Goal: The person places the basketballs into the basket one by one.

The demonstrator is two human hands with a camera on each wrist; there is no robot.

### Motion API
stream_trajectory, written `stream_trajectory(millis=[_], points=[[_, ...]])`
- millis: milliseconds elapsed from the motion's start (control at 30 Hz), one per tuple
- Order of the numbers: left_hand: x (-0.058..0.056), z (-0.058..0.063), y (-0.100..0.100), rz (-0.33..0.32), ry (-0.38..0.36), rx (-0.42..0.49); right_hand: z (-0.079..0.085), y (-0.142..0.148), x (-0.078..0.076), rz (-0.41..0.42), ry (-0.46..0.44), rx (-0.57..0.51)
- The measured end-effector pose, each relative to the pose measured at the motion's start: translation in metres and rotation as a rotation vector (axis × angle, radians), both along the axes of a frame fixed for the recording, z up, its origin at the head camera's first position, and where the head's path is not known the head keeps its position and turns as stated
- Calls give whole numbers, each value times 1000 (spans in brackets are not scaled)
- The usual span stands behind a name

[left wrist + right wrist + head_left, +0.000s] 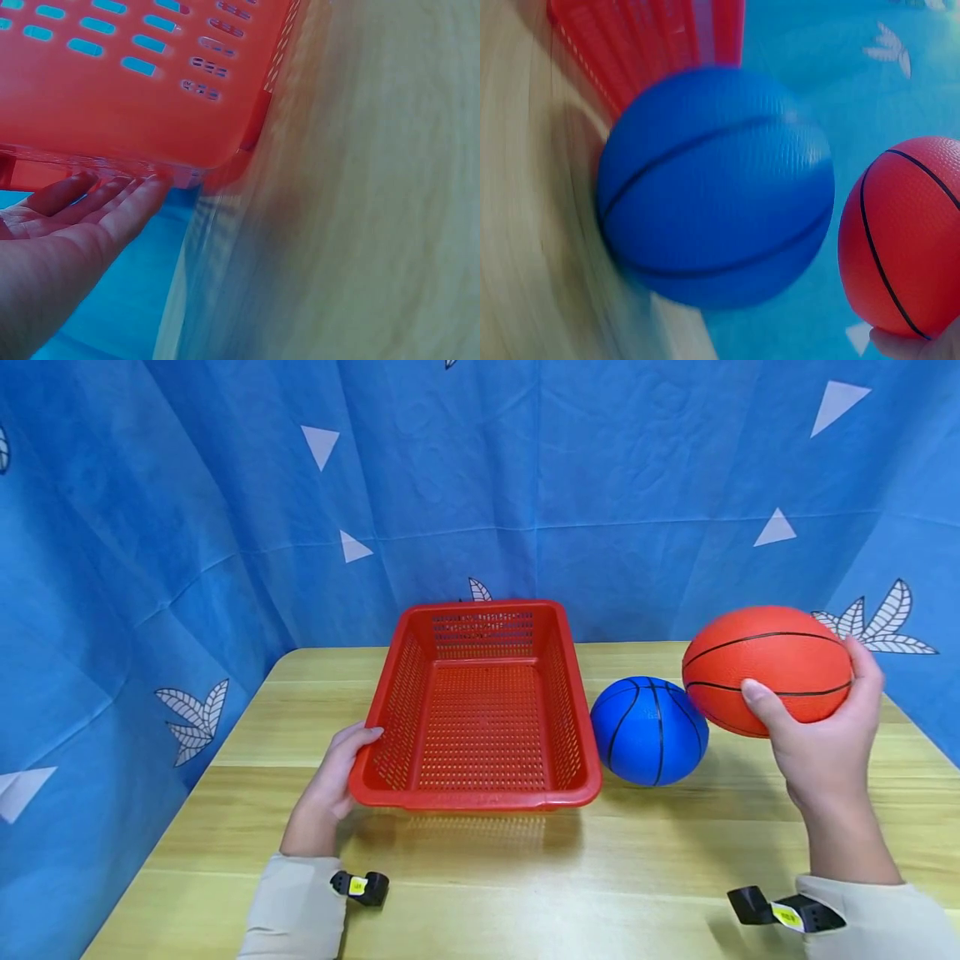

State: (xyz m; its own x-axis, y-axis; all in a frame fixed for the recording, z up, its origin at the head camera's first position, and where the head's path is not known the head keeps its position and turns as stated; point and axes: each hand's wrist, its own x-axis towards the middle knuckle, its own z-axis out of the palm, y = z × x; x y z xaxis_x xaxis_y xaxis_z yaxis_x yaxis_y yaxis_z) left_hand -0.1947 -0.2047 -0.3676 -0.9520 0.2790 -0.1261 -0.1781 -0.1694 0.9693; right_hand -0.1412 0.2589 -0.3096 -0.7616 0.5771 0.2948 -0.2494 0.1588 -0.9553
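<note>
A red plastic basket [480, 727] with perforated walls stands on the table, with nothing inside it. My left hand [337, 768] holds its left rim near the front corner, thumb over the edge. The fingers [120, 202] lie against the basket's side in the left wrist view. To the right, my right hand [828, 752] grips a red toy basketball [765, 664] with black lines and holds it above the table. Lower and to its left, a blue toy basketball [648, 731] sits beside the basket's right side. In the right wrist view the blue ball [716, 187] covers part of the basket [660, 45].
The wooden table [495, 893] reaches back to a blue curtain [450, 468] printed with white triangles and leaves. Another stretch of curtain hangs past the table's left edge. Each wrist carries a black strap with a small camera.
</note>
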Motion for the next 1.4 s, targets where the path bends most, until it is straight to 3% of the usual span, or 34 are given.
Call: stream_trajectory(millis=[300,533,867,1133,1400], points=[[-1,-1,-1,-7,14,10,8,-31,12,57,-36,225],[-1,-1,-2,-1,6,4,8,-57,20,175,33,298],[-2,-2,-1,4,14,15,1,-89,22,299,38,407],[-2,-4,-1,15,7,10,-3,-115,11,404,71,578],[-2,-3,0,12,4,-2,-1,-130,-4,496,12,677]])
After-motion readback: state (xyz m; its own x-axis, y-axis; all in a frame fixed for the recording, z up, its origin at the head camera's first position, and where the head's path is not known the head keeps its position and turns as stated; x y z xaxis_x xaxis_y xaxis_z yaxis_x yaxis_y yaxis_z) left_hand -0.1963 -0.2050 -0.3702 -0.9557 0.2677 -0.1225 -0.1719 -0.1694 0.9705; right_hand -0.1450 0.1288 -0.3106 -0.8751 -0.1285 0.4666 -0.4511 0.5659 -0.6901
